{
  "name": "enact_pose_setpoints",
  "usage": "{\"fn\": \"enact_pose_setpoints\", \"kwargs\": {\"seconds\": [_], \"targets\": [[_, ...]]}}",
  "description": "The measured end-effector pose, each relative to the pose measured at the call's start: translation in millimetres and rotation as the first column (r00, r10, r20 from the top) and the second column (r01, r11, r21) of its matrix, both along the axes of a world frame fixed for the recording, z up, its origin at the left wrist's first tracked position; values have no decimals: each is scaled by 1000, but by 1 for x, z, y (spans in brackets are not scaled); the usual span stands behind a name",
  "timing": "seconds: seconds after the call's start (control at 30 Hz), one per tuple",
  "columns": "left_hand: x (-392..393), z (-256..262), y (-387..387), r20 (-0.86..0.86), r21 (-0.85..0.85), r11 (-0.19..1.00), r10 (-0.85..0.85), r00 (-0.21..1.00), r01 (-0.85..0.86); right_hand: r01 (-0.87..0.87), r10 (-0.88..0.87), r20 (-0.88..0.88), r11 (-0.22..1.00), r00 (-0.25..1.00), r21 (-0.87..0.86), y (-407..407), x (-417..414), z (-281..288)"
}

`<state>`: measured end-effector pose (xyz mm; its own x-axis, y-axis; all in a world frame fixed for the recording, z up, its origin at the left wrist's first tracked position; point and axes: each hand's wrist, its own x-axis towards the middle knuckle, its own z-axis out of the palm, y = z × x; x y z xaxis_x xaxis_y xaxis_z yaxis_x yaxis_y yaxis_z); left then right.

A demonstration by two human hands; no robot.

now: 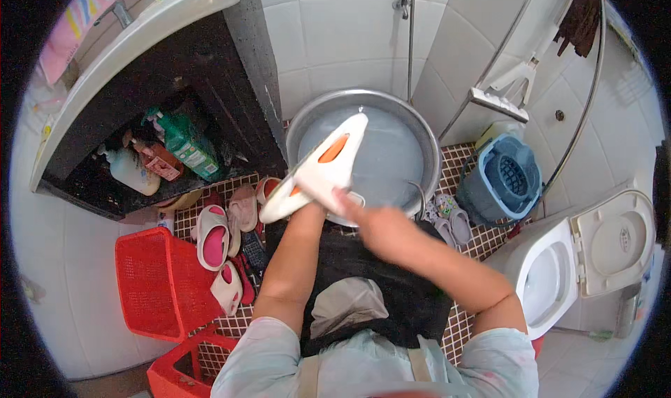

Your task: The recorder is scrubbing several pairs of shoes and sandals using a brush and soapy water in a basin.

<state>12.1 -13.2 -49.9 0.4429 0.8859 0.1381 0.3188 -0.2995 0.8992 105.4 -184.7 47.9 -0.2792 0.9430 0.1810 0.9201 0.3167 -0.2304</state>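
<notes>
A white slipper [335,162] with an orange inside is held up at a slant over the near side of a metal basin [434,162]. My left forearm runs up beneath the slipper, and my left hand [314,212] is mostly hidden behind it, gripping it from below. My right hand [385,227] is closed around a pale-handled brush [318,192], which lies across the slipper's upper side. Brush and right hand are blurred, and no bristles can be made out. Cloudy greyish water [390,157] fills much of the basin.
Several slippers [213,238] lie on the tiled floor at left beside a red plastic basket [147,282]. Pump bottles [186,146] stand under the white washbasin [157,31]. On the right are grey clogs [456,225], a blue mop bucket [500,183] and a toilet [548,282].
</notes>
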Motion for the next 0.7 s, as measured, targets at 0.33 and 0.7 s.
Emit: {"fn": "enact_pose_setpoints", "kwargs": {"seconds": [0.33, 0.7], "targets": [[8, 25, -43, -372, 350, 909, -86, 924, 225, 164, -148, 76, 944, 986, -287, 13, 24, 29], [11, 34, -44, -112, 137, 705, -687, 718, 696, 7, -309, -811, 936, 497, -352, 26, 116, 12]]}}
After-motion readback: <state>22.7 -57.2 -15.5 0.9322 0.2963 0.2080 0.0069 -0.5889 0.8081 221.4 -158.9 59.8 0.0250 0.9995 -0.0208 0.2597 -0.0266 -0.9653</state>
